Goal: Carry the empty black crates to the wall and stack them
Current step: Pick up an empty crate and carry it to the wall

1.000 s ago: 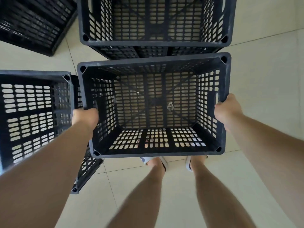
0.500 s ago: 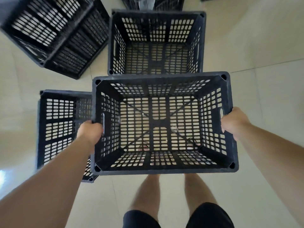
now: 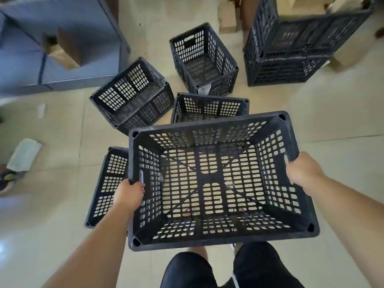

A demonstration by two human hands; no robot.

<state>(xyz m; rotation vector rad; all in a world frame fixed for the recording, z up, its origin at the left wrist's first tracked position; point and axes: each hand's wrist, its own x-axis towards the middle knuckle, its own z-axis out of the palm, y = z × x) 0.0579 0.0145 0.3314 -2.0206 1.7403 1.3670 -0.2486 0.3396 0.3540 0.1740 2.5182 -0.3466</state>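
Note:
I hold an empty black crate (image 3: 207, 125) level in front of my body, above the tiled floor. My left hand (image 3: 129, 194) grips its left handle slot. On the opposite side my right hand (image 3: 301, 170) grips the right rim at the handle. Several more empty black crates sit on the floor beyond and beside it: one (image 3: 106, 183) at the lower left, one (image 3: 209, 107) straight ahead and partly hidden, a tilted one (image 3: 131, 94) to the left, and one (image 3: 203, 59) farther off.
A stack of two black crates (image 3: 291, 48) stands at the upper right, with cardboard (image 3: 227, 16) next to it. Blue-grey boxes (image 3: 52, 44) fill the upper left. A white bag (image 3: 24, 154) lies on the floor at the left edge.
The held crate has risen away from the floor crates, which look smaller and farther off. More of the room has come into view ahead. Both hands keep their grip.

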